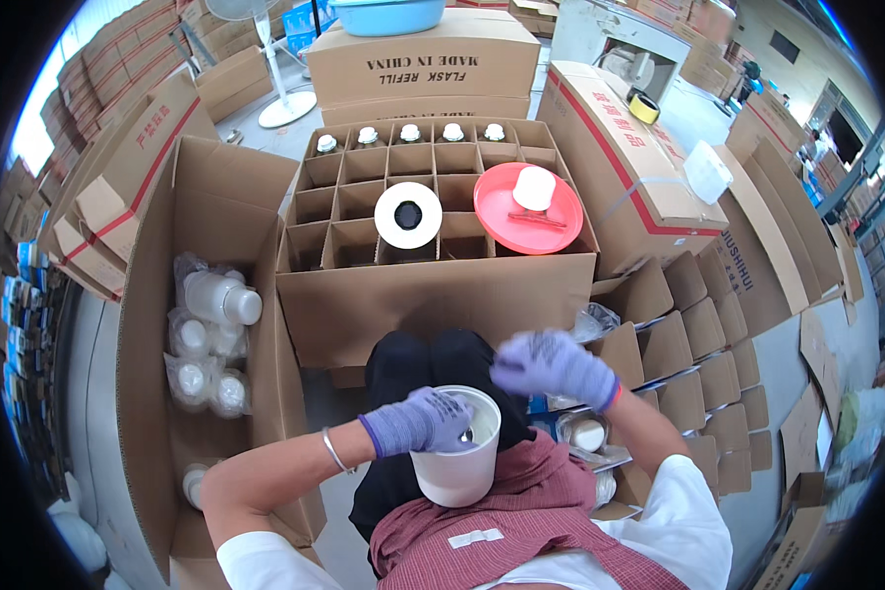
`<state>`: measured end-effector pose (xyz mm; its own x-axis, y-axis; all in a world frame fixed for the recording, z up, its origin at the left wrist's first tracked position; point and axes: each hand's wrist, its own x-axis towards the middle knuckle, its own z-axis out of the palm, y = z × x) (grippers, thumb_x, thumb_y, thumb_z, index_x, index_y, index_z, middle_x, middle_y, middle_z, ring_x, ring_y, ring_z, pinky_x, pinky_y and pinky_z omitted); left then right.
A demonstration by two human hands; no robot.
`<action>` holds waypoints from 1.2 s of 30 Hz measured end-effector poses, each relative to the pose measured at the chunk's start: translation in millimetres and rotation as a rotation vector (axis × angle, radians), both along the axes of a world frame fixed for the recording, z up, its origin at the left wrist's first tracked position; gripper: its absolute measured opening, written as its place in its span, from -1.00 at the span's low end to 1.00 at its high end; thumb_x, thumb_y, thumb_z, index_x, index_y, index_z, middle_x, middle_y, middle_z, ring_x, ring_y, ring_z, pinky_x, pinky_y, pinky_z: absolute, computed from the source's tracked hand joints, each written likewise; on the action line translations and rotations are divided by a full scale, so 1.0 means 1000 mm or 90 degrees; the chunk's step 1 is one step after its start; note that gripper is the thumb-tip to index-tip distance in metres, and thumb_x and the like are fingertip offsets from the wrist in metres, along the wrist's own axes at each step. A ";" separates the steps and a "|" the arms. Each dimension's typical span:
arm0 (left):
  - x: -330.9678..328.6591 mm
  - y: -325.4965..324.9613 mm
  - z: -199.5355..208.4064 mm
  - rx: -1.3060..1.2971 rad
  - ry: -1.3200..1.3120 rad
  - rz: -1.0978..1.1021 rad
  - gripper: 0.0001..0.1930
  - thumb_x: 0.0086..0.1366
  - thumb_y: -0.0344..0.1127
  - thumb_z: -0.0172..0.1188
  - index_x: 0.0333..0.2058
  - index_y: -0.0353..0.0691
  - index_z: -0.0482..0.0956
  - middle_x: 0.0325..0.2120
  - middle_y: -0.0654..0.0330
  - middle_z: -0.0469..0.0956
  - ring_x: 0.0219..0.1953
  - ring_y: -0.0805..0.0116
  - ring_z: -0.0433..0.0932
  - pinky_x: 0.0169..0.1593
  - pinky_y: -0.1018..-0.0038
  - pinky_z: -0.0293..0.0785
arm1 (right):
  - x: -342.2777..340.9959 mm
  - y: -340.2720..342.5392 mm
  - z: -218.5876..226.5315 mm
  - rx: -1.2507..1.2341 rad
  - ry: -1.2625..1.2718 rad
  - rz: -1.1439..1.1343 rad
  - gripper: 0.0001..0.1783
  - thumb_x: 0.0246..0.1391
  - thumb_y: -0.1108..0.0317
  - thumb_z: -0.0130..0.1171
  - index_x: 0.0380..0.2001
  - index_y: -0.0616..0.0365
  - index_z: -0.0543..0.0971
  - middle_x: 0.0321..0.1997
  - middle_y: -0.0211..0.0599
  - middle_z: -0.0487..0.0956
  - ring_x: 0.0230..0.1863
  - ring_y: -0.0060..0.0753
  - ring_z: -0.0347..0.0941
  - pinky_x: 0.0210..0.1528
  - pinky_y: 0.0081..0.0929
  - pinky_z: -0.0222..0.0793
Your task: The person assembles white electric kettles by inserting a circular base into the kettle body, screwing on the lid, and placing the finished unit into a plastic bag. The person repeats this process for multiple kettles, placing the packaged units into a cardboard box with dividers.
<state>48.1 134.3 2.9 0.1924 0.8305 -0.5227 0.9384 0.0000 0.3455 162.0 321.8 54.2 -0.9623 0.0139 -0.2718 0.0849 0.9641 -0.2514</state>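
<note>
- Cartons (103,69) were stacked around the floor, with a white fan (287,108) at the upper left and a blue basin (388,16) on a box (423,49) at the back.
- Left hand (423,423), in a lilac glove: it reached over the cup's rim from the left, fingers partly bent and dipping into the mouth; whether they pinched anything inside could not be told.
- Right hand (556,369), gloved alike: raised beside the cup, apart from it, fingers curled and blurred; whether they held something could not be told.
- Cup (454,479): white, plain, round and wide-mouthed, narrowing slightly to its base; it sat at the person's lap, against the red apron (551,477), mouth up.
- Before the knees stood a divided carton (433,310), bearing a white ring (389,218) with a dark centre and a red dish (501,218).
- To the left, an open carton (147,324) held bagged white pieces (236,305).
</note>
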 end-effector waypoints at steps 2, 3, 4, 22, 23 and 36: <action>-0.006 -0.005 -0.001 0.052 -0.049 0.015 -0.38 0.27 0.24 0.00 -0.22 -0.31 0.65 -0.24 -0.09 0.66 -0.16 -0.03 0.65 -0.07 0.15 0.55 | -0.051 0.022 -0.007 -0.085 0.345 0.023 -0.74 0.10 0.13 0.19 -0.25 0.05 0.60 -0.35 -0.13 0.56 -0.25 -0.05 0.55 -0.17 -0.17 0.51; -0.011 0.007 0.004 0.007 -0.069 0.000 -0.38 0.28 0.24 -0.01 -0.26 -0.30 0.66 -0.26 -0.08 0.66 -0.18 -0.03 0.66 -0.09 0.14 0.55 | -0.086 0.037 -0.015 -0.064 0.334 0.004 -0.70 0.08 0.16 0.21 -0.17 0.06 0.59 -0.25 -0.10 0.56 -0.17 -0.01 0.53 -0.11 -0.17 0.48; -0.013 0.015 0.012 -0.041 -0.078 -0.005 -0.37 0.28 0.24 -0.03 -0.29 -0.30 0.68 -0.29 -0.08 0.67 -0.20 -0.04 0.66 -0.10 0.13 0.55 | -0.119 0.047 -0.026 -0.033 0.479 0.051 -0.64 0.04 0.17 0.24 -0.10 0.07 0.57 -0.16 -0.08 0.53 -0.10 0.01 0.49 -0.04 -0.16 0.44; -0.057 -0.010 0.012 0.715 -0.951 1.016 -0.56 0.37 -0.25 0.19 0.16 -0.28 0.42 0.01 0.13 0.54 0.03 0.21 0.53 0.12 0.33 0.45 | -0.169 0.030 -0.016 -0.702 0.556 -0.193 -0.52 0.24 0.43 0.10 0.23 0.18 0.44 0.15 -0.11 0.55 0.15 -0.34 0.49 0.19 -0.40 0.39; -0.062 -0.006 0.014 0.610 -1.146 0.818 -0.43 0.43 -0.05 0.04 0.28 -0.23 0.24 0.13 0.10 0.44 0.12 0.16 0.49 0.19 0.17 0.42 | -0.151 0.020 -0.016 -0.682 0.548 -0.181 -0.52 0.25 0.44 0.09 0.23 0.19 0.44 0.16 -0.13 0.55 0.16 -0.38 0.47 0.20 -0.40 0.37; -0.029 -0.002 0.033 0.634 -1.096 0.594 -0.27 0.43 0.22 -0.07 0.36 -0.20 0.17 0.22 0.08 0.38 0.26 0.15 0.39 0.30 0.22 0.33 | -0.070 -0.013 0.024 -0.267 0.565 0.083 -0.47 0.12 0.24 0.24 0.15 0.05 0.40 -0.01 -0.17 0.54 -0.12 -0.13 0.59 -0.16 -0.33 0.59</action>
<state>19.0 132.5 36.3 -0.6313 0.7480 0.2048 -0.3573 -0.5149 0.7792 92.0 308.6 78.2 -0.8061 -0.0397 0.5904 -0.4005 0.7711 -0.4950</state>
